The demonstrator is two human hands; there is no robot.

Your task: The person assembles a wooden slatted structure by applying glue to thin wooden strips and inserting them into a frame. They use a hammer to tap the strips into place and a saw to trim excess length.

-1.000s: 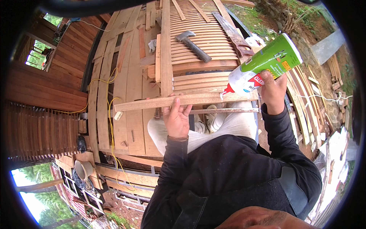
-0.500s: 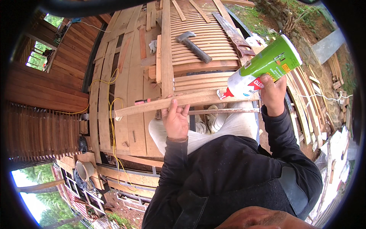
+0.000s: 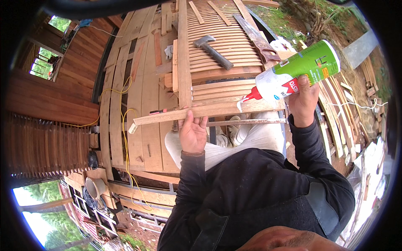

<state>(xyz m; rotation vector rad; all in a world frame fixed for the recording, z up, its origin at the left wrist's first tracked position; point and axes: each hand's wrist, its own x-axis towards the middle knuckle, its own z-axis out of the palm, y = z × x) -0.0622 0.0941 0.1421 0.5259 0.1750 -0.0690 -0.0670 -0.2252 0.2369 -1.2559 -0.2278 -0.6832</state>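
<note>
My left hand (image 3: 193, 133) pinches a narrow wooden slat (image 3: 161, 117) from below, thumb and fingertips at its near edge. White glue shows on the slat's left end. My right hand (image 3: 303, 100) is wrapped round a green and white glue bottle (image 3: 295, 69), tilted so that its red nozzle (image 3: 251, 96) points down to the left. A white dab of glue (image 3: 239, 107) lies under the nozzle tip, on the wood to the right of my left hand. Whether the tip touches the wood I cannot tell.
A hammer (image 3: 212, 52) and a handsaw (image 3: 256, 38) lie on the ribbed slat panel (image 3: 209, 25) ahead. A yellow cord (image 3: 124, 144) runs over the planks (image 3: 148, 100) at the left. Loose boards (image 3: 335, 113) are piled at the right, with a wooden wall (image 3: 63, 90) far left.
The bottle has shifted slightly right and tips lower, its nozzle showing more clearly. The slat's left end has moved a little right and no longer reaches as far left.
</note>
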